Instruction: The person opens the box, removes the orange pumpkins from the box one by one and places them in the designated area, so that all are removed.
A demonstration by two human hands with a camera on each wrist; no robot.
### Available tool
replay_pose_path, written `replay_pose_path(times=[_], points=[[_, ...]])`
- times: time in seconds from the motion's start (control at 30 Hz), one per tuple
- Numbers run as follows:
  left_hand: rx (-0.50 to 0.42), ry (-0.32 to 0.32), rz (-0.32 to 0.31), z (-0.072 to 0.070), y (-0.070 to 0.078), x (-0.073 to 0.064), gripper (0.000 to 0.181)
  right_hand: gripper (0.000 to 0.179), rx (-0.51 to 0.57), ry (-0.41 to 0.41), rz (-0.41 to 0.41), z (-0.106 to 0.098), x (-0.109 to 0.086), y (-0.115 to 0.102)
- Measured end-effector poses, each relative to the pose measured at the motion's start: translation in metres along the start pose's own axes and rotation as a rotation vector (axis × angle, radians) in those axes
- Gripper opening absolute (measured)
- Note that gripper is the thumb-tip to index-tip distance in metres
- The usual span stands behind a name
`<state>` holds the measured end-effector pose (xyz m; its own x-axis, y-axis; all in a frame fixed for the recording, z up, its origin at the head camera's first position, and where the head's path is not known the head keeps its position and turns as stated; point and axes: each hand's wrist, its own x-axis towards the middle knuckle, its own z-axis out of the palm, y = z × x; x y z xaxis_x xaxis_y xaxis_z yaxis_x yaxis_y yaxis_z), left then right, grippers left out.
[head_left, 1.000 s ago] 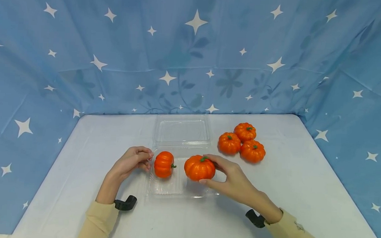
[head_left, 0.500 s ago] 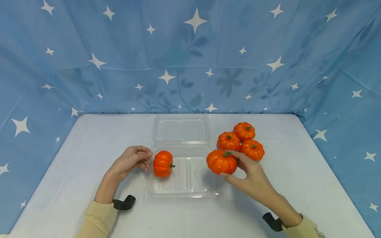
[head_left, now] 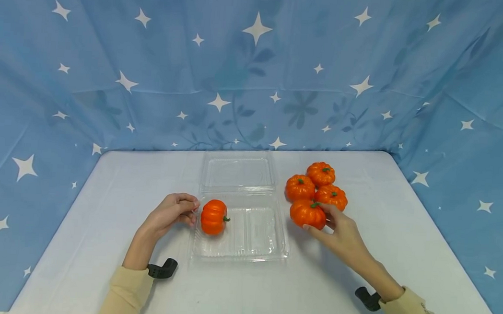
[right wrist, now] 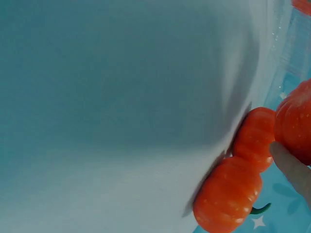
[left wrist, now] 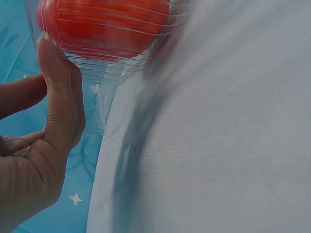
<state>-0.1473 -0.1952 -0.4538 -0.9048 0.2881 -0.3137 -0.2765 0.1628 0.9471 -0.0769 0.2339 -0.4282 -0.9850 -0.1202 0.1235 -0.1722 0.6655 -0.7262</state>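
My left hand [head_left: 168, 213] holds the left rim of an opened clear plastic clamshell container [head_left: 266, 230], its fingertips right at the edge. Inside, on the left, an orange toy pumpkin [head_left: 213, 217] lies on its side with the green stem pointing right. The left wrist view shows that pumpkin [left wrist: 107, 24] through the ribbed wall. Right of the container, my right hand [head_left: 344, 234] grips another toy pumpkin [head_left: 307, 214] between thumb and fingers, stem up, close in front of a cluster of pumpkins. In the right wrist view the gripped pumpkin [right wrist: 296, 124] is partly cut off.
Three more pumpkins make up the cluster: one at the left [head_left: 300, 188], one at the back [head_left: 321, 174], and one at the right [head_left: 332, 195] partly behind my right hand. The container's lid [head_left: 238, 173] lies folded back. A blue star-patterned curtain [head_left: 256, 80] surrounds the white table [head_left: 147, 170].
My right hand has carried its pumpkin from above the container's right half rightward to just in front of the cluster. My left hand stays at the container's rim.
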Motion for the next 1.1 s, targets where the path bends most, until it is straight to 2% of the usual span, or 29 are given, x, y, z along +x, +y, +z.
replay_pose_path(times=[0.17, 0.43, 0.67, 1.1], points=[[-0.004, -0.003, 0.003, 0.000, 0.000, 0.000, 0.034, 0.064, -0.044, -0.015, -0.015, 0.005, -0.001, 0.006], [-0.003, -0.004, 0.009, 0.001, 0.000, 0.000, 0.034, 0.072, -0.138, -0.086, 0.030, 0.008, 0.000, 0.008], [-0.007, 0.002, 0.004, 0.001, -0.002, 0.001, 0.035, 0.080, -0.211, -0.108, -0.009, 0.010, 0.003, 0.011], [-0.006, -0.001, 0.010, 0.001, -0.003, 0.001, 0.036, 0.080, -0.368, -0.038, -0.105, 0.018, 0.005, 0.008]])
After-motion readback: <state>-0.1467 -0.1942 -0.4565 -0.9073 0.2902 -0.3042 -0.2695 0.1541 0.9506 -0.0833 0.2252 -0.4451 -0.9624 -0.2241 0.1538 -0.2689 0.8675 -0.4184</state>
